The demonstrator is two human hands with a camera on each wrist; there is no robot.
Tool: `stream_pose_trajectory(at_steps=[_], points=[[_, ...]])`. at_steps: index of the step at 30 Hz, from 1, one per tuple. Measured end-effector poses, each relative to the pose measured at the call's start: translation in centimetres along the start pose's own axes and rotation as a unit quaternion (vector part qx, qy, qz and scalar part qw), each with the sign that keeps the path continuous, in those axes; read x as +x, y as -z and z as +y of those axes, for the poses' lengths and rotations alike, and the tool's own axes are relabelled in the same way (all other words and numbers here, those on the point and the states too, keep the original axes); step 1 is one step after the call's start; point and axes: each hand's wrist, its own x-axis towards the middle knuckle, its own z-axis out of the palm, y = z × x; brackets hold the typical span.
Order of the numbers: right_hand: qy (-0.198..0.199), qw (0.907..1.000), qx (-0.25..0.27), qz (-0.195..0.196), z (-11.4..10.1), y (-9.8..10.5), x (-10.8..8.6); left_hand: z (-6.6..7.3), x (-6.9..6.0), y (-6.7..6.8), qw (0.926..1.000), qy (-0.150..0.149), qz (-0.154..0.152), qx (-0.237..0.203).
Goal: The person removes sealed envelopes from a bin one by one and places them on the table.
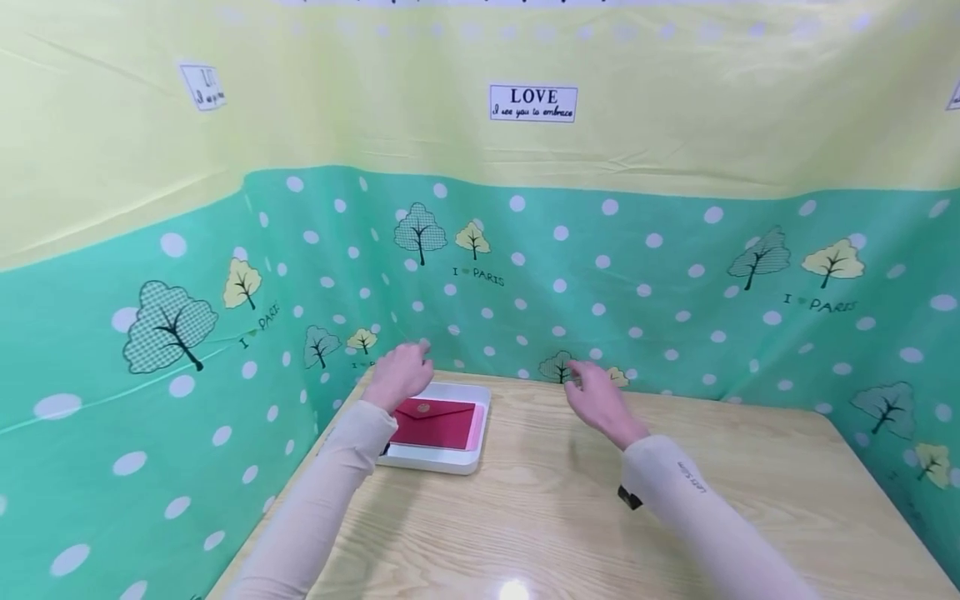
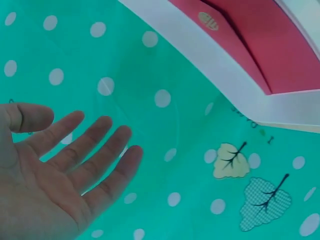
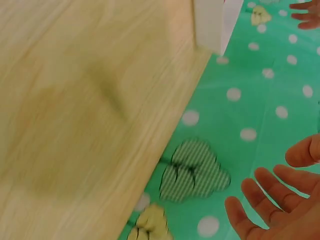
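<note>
A white tray [image 1: 480, 433] stands at the left of the wooden table, with a red envelope [image 1: 438, 425] lying in it; a pink edge shows beneath the envelope. Above the tray's back left part hovers the left hand [image 1: 402, 374], holding nothing. Its fingers are spread and relaxed in the left wrist view, where the envelope [image 2: 290, 45] shows at the upper right. To the right of the tray, the right hand [image 1: 598, 402] hangs over the table's back part, its fingers [image 3: 270, 195] loosely bent and empty. Neither hand touches the tray.
A wooden table [image 1: 540, 517] reaches from the tray to the right. Behind it and along both sides hangs a green and yellow cloth [image 1: 637, 275] with dots and printed trees. A dark band [image 1: 630, 497] shows at the right wrist.
</note>
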Motion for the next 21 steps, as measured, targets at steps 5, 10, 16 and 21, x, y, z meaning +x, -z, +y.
stream_pose_trajectory(at_steps=[5, 10, 16, 21], points=[[-0.012, 0.9995, 0.027, -0.008, -1.8, -2.6, 0.3, -1.2, -0.2, 0.0, 0.9995, 0.03, -0.012, -0.004], [-0.026, 0.9979, 0.054, -0.026, -3.4, -5.3, 0.2, -3.0, -0.2, -0.1, 0.9987, 0.042, -0.021, 0.02], [-0.008, 0.9986, 0.043, -0.03, -4.6, -6.8, 0.1, -4.4, -0.2, -0.7, 0.9974, 0.053, -0.044, 0.022], [-0.004, 0.9975, 0.047, -0.052, -5.6, -8.0, 0.4, -5.3, -0.3, -1.2, 0.9959, 0.071, -0.052, 0.019]])
